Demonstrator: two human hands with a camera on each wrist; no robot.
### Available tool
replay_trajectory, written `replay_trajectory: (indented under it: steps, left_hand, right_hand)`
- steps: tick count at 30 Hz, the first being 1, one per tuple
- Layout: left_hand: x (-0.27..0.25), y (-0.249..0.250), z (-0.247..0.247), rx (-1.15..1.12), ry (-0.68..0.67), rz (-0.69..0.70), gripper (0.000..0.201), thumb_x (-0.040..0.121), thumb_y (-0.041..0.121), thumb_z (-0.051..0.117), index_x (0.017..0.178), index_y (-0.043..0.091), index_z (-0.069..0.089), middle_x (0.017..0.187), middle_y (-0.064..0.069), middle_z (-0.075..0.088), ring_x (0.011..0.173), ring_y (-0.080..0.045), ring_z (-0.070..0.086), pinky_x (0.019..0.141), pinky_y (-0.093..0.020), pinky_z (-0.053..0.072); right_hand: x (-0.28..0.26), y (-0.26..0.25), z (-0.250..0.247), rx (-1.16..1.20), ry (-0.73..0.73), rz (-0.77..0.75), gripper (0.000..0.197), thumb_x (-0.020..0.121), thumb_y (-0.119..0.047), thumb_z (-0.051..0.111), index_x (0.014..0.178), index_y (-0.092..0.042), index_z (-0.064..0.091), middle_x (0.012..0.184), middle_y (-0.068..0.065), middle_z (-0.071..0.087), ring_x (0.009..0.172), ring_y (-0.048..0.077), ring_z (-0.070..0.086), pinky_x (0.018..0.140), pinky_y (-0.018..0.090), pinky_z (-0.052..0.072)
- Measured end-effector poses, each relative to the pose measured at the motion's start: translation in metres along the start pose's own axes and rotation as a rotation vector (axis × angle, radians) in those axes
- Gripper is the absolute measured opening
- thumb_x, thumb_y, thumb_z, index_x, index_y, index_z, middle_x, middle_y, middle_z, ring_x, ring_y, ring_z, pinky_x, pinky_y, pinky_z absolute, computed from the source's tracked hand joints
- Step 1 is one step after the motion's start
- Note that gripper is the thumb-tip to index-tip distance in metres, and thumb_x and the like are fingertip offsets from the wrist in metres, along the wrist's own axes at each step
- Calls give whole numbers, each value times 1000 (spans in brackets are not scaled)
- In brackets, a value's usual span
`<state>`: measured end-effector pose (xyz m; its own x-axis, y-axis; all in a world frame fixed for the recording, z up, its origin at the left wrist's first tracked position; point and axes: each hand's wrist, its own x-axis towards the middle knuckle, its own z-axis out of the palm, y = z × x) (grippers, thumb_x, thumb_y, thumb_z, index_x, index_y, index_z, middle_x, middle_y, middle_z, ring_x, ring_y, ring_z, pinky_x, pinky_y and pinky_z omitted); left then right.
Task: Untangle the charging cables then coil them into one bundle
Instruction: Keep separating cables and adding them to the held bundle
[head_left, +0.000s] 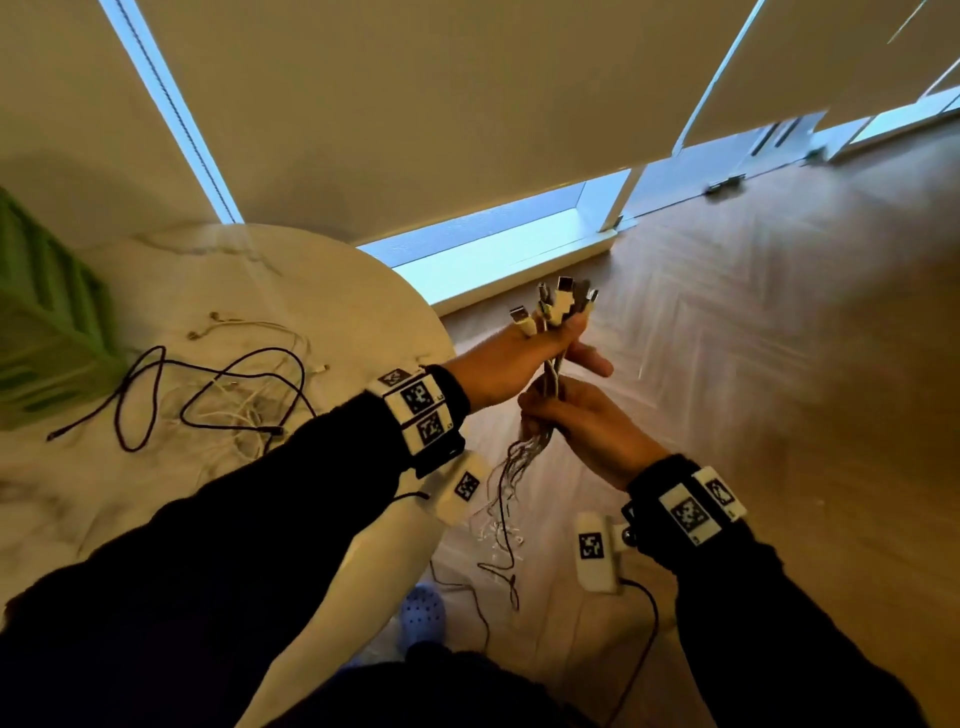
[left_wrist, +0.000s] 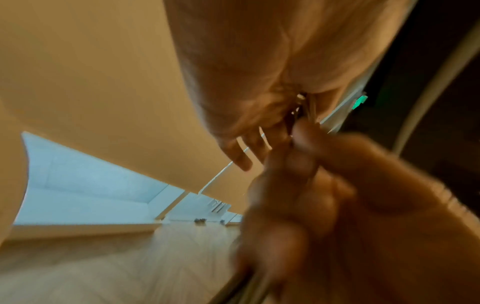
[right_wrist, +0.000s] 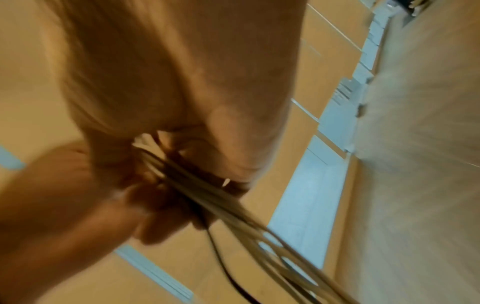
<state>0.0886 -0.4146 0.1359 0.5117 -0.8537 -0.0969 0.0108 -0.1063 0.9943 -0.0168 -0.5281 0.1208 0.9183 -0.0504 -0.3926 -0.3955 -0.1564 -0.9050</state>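
Observation:
Off the table's right edge, above the floor, both hands hold one bundle of charging cables. My left hand grips it just below the plugs, which fan upward, white and grey. My right hand is wrapped round the same bundle directly underneath. The loose lengths hang down in white and dark strands. In the blurred left wrist view the cables show between the two hands. The right wrist view has the cables leaving my right hand's curled fingers.
On the round marble table lie a dark cable, tangled white cables and thin earphones. A green crate stands at its left. Wood floor lies to the right, a blue slipper below.

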Motion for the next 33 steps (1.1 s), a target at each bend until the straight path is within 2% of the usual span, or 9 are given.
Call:
replay_trajectory:
  steps: [4, 8, 12, 14, 18, 21, 25, 27, 33]
  left_hand:
    - [-8, 17, -14, -162, -65, -85, 44, 108, 43, 34, 74, 16, 44, 56, 3, 43, 53, -17, 53, 72, -37, 51]
    - [-16, 34, -40, -342, -58, -162, 36, 102, 39, 50, 74, 24, 34, 59, 6, 21, 51, -13, 18, 59, -30, 29]
    - [-30, 23, -64, -244, 46, -79, 29, 83, 9, 70, 78, 17, 43, 64, 1, 35, 57, -13, 39, 64, -29, 41]
    - [-36, 14, -66, -306, 120, -57, 25, 79, 1, 69, 92, 14, 51, 63, 7, 45, 64, -11, 49, 71, -31, 44]
    - [-43, 2, -64, -456, 211, -45, 25, 79, -1, 64, 94, 16, 54, 69, 6, 47, 70, -12, 50, 76, -31, 43]
    - [-48, -1, -63, -511, 248, -73, 20, 85, -2, 60, 92, 15, 51, 76, 0, 44, 64, -11, 44, 73, -29, 42]
    - [-62, -3, -70, -574, 367, -90, 21, 94, -1, 55, 91, 16, 43, 80, -2, 41, 63, -11, 41, 55, -21, 42]
    - [-75, -4, -78, -583, 417, -34, 15, 97, 4, 51, 91, 14, 42, 80, -3, 45, 66, -15, 45, 52, -23, 43]
    - [-112, -31, -101, -391, 561, -108, 47, 104, 50, 37, 117, 13, 63, 114, -10, 72, 115, -22, 64, 108, -42, 46]
  right_hand:
    - [29, 45, 25, -266, -190, 100, 24, 85, -42, 74, 69, -27, 64, 91, 12, 73, 97, 34, 66, 97, 47, 50]
    - [58, 98, 25, -618, -543, 342, 31, 81, -48, 76, 62, -26, 65, 86, 5, 76, 83, 19, 68, 88, 40, 51]
    - [68, 114, -21, -1266, 214, 350, 39, 92, -48, 51, 92, -15, 72, 93, 7, 75, 89, 27, 70, 81, 34, 51]
    - [71, 108, -28, -1394, 299, 285, 39, 93, -48, 49, 100, -18, 72, 98, 5, 74, 96, 28, 69, 84, 34, 47]
    - [77, 92, -6, -1169, -154, 269, 75, 70, -71, 72, 130, -32, 50, 139, -1, 54, 132, 27, 47, 112, 50, 27]
    - [75, 53, 28, -688, -56, -99, 95, 72, -65, 76, 149, -36, 28, 158, -4, 34, 143, 17, 32, 117, 45, 26]
    - [62, -2, 81, -91, -128, -283, 35, 102, -42, 50, 132, -25, 50, 114, -3, 67, 105, 6, 63, 92, 26, 48]
    - [58, -13, 97, -34, -68, -300, 29, 105, -46, 36, 106, -24, 55, 82, -1, 58, 73, 11, 56, 71, 27, 45]
    - [72, -32, 128, -300, 114, -419, 31, 107, -41, 28, 99, -25, 53, 72, -9, 53, 65, 0, 53, 63, 25, 45]
